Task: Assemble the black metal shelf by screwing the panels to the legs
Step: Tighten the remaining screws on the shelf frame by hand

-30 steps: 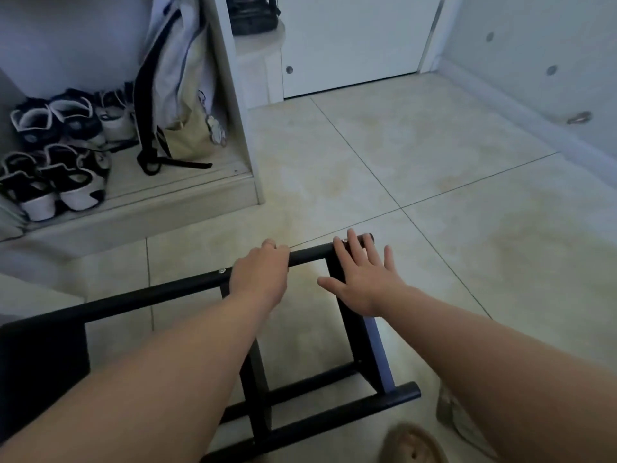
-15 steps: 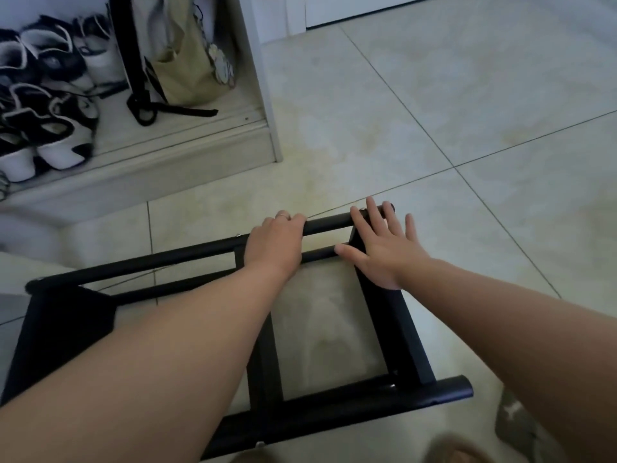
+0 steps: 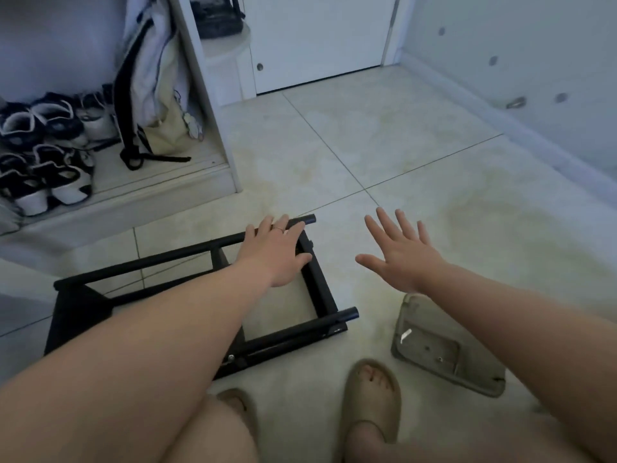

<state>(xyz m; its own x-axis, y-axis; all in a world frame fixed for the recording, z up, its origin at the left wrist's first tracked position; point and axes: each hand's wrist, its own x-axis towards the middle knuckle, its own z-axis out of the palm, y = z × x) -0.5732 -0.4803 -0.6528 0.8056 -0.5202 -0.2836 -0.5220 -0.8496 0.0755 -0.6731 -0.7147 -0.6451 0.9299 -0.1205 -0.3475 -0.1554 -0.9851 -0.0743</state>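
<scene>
Black-and-white shoes (image 3: 43, 155) and a beige fabric bag with black straps (image 3: 160, 105) in a white floor-level cabinet nook (image 3: 140, 195) at left, flat grey plastic plate (image 3: 434, 349) on the pale tiled floor (image 3: 400, 128), white door (image 3: 317, 38) behind.

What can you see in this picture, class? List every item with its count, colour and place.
shelf frame: one, black, lying on the floor, lower left of centre
shoes: about six, black and white, in the open cabinet at far left
bag: one, white and beige with a black strap, in the cabinet beside the shoes
dark item: one, black, on a white ledge at the top; too dim to identify
door: one, white, at the back
flat item: one, grey, on the floor right of the frame
floor: pale tiles
slides: two, beige, on the feet at the bottom
left hand: resting on the frame's far end
right hand: open, clear of the frame
</scene>
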